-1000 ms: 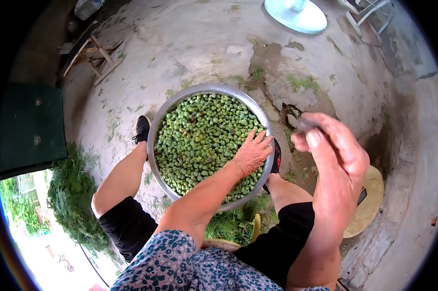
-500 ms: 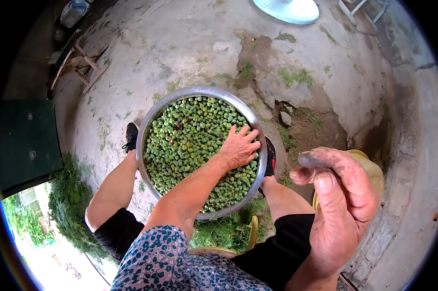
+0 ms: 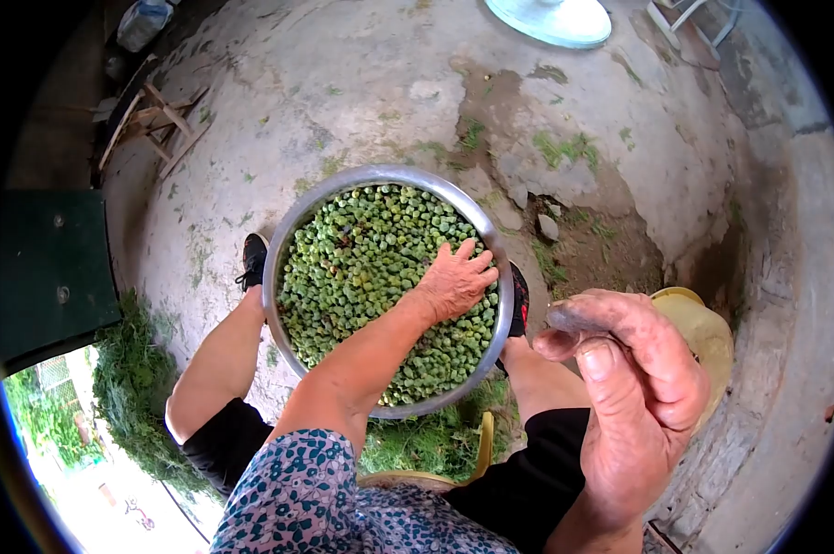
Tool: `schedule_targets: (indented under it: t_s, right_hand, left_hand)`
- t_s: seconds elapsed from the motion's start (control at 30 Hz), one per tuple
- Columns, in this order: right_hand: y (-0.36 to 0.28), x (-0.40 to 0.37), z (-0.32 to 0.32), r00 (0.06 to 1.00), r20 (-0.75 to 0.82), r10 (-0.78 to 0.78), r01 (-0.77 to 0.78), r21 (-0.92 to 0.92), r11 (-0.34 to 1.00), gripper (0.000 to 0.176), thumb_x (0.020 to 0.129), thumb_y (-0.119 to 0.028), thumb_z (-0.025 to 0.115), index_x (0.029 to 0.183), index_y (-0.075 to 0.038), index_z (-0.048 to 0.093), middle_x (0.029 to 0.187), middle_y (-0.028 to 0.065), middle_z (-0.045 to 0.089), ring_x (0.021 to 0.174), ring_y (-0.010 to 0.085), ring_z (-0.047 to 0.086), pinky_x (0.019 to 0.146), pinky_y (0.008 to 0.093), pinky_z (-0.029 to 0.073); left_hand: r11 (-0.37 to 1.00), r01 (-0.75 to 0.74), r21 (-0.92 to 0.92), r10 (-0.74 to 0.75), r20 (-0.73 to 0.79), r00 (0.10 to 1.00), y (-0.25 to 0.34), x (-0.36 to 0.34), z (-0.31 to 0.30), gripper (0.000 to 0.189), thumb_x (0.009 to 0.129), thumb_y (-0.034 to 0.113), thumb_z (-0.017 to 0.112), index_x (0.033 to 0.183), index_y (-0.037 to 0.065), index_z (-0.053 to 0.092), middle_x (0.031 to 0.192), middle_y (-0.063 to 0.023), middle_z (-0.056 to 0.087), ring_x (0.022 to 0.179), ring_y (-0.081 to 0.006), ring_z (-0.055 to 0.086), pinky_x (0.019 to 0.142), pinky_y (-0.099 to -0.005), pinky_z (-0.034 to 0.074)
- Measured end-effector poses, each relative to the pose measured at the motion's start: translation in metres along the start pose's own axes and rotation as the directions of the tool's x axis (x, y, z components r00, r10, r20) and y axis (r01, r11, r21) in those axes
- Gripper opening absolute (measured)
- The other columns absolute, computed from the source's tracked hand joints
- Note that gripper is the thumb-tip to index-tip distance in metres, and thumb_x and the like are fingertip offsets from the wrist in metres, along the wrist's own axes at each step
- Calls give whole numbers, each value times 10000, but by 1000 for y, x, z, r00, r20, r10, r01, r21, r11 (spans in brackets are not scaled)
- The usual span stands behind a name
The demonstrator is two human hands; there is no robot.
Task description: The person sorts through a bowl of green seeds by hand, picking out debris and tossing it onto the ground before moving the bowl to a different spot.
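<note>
A wide metal basin point(image 3: 279, 234) stands between my lower legs, filled with small round green fruits point(image 3: 357, 268), a few of them brownish. My left hand point(image 3: 454, 282) reaches across and rests on the fruits near the basin's right side. Its fingers are spread, and I see nothing gripped in them. Raised close to the camera, to the right of the basin, is my right hand point(image 3: 643, 397). Its fingers curl in toward the thumb, and the fingertips are darkly stained. Whatever lies between them, if anything, is hidden.
Behind my right hand is a yellowish container point(image 3: 708, 337). Cut greenery lies under the basin's near side, and a heap of feathery green stems point(image 3: 135, 397) is at left. A wooden frame point(image 3: 163, 129) and a pale round base point(image 3: 555, 20) stand farther off on cracked concrete.
My right hand has shifted slightly left and down, with its fingers still curled. My left hand stays on the fruits at nearly the same place.
</note>
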State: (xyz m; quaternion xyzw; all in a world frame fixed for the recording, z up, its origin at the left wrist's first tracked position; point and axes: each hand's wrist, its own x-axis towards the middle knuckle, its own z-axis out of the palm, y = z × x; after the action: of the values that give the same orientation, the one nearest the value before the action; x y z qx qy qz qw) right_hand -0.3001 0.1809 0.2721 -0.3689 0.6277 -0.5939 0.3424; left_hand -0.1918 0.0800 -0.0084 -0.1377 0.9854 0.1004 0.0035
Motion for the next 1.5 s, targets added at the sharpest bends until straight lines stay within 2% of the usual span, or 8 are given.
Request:
schedule_targets:
  t_s: [0.23, 0.33, 0.5, 0.6, 0.8, 0.9, 1.07, 1.5]
  right_hand:
    - [-2, 0, 10, 997, -63, 54, -51, 57, 997, 181, 848, -21, 552, 982, 93, 594, 912, 139, 608, 765, 174, 602, 721, 269, 486]
    - [-4, 0, 8, 994, -53, 100, -94, 121, 988, 160, 837, 48, 569, 987, 94, 601, 945, 135, 602, 801, 152, 603, 743, 244, 479]
    - [-3, 1, 11, 990, -63, 124, -114, 147, 983, 165, 842, 44, 558, 992, 100, 598, 944, 122, 597, 800, 145, 599, 740, 243, 480]
    - [-5, 2, 13, 988, -69, 140, -129, 141, 982, 171, 839, 49, 558, 997, 100, 599, 938, 118, 598, 802, 141, 596, 738, 239, 477]
    - [-2, 3, 19, 993, -46, 104, -96, 154, 983, 184, 850, 23, 560, 1010, 106, 596, 925, 108, 599, 801, 136, 593, 742, 235, 477]
    - [-2, 3, 24, 980, -147, 134, -114, 137, 984, 199, 837, -66, 578, 979, 68, 618, 867, 100, 626, 734, 170, 593, 720, 282, 471]
    - [-1, 1, 28, 979, -163, 124, -93, 181, 979, 200, 823, -81, 599, 961, 61, 629, 853, 90, 628, 726, 166, 583, 721, 285, 465]
    - [-4, -4, 31, 974, -181, 139, -100, 210, 973, 198, 818, -73, 594, 958, 62, 631, 834, 96, 630, 722, 162, 580, 713, 278, 467]
  left_hand:
    - [998, 68, 5, -69, 138, 988, 1, 1, -11, 283, 759, 309, 621, 995, 168, 556, 1000, -19, 489, 978, -214, 446, 718, -440, 402]
    - [995, 94, 18, -95, 84, 992, 0, -7, -12, 275, 765, 302, 614, 996, 165, 555, 1020, -23, 487, 984, -216, 442, 720, -436, 399]
    - [995, 100, -13, -99, 51, 994, -6, -16, -16, 208, 724, 290, 595, 867, 145, 549, 1029, -39, 474, 975, -241, 439, 724, -435, 386]
    - [982, 186, 40, -190, 170, 967, -26, -32, -23, 196, 721, 286, 581, 846, 140, 542, 997, -39, 466, 973, -255, 443, 732, -435, 388]
    - [979, 198, -53, -197, 25, 980, -44, -56, -26, 161, 794, 263, 514, 879, 132, 555, 948, -60, 485, 1008, -259, 462, 816, -476, 387]
    - [975, 223, 16, -223, 121, 967, -53, -68, -35, 186, 788, 270, 543, 904, 124, 545, 1031, -58, 497, 1065, -283, 444, 911, -514, 338]
    - [964, 261, -49, -260, 35, 965, -69, -96, -43, 257, 823, 253, 573, 1053, 143, 550, 1221, -53, 487, 1194, -310, 410, 1025, -580, 245]
    - [849, 517, -109, -528, -142, 837, -66, -127, -50, 487, 780, 321, 653, 1213, 128, 544, 1334, -100, 439, 1251, -323, 377, 1056, -565, 200]
